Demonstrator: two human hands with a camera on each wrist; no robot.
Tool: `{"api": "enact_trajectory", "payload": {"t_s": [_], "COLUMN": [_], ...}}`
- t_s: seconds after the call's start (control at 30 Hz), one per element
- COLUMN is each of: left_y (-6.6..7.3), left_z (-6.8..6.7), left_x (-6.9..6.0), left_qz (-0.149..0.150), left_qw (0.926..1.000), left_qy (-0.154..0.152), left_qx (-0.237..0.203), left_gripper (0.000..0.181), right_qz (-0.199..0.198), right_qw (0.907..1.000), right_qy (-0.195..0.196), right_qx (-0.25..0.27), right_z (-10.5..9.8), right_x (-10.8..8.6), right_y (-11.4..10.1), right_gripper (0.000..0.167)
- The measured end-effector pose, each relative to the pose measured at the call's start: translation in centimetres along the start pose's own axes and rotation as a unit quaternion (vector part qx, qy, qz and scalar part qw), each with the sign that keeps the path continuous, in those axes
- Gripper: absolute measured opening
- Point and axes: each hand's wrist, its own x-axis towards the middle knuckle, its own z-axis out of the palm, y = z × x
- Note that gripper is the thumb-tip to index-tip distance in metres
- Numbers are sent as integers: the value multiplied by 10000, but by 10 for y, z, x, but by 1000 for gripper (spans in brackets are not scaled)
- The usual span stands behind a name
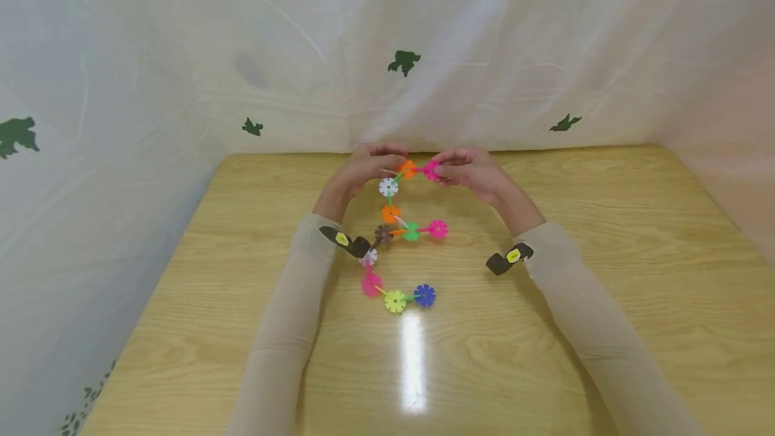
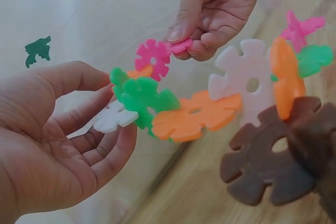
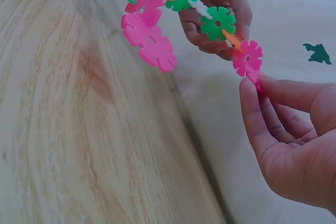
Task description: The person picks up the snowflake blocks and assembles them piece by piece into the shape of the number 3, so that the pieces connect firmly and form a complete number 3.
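Notched plastic snowflake discs, slotted together, form an E-like shape [image 1: 390,213] on the wooden table. At its far end, the left hand [image 1: 366,167] grips the top corner, its fingers around a green disc [image 2: 144,98] and a white disc [image 2: 113,118]. The right hand [image 1: 475,170] pinches the pink disc [image 1: 432,171] that ends the top arm, thumb against fingers. A middle arm ends in another pink disc [image 1: 438,229]. Nearest the viewer, the bottom arm runs through a yellow disc [image 1: 395,301] to a blue disc [image 1: 424,295]. The left wrist camera hides part of the spine.
The table [image 1: 242,254] reaches back to a pale curtain [image 1: 303,52] with green leaf-like prints, close behind both hands. Small black cameras sit on the left wrist [image 1: 345,241] and right wrist [image 1: 510,259]. Light glares off the table near its front.
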Motion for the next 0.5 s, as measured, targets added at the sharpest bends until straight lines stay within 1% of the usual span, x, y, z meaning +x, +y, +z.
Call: {"api": "enact_trajectory", "payload": {"t_s": [0.17,0.27,0.4,0.5], "left_y": [3,5,5,2], "left_z": [-7,-10,-15,-18], "left_x": [2,1,-3,-8], "left_qz": [-61,-48,-93,-199], "left_qw": [9998,9997,9995,9995], "left_qy": [167,244,293,228], "left_qx": [-28,-26,-23,93], "left_gripper": [43,43,42,40], "right_qz": [-36,-88,-99,-94], "right_qw": [9999,9994,9981,9971], "right_qy": [36,155,272,369], "right_qx": [129,309,542,652], "right_z": [0,-2,-8,-14], "right_x": [0,2,5,7], "right_y": [1,3,4,4], "right_gripper": [15,15,16,15]}}
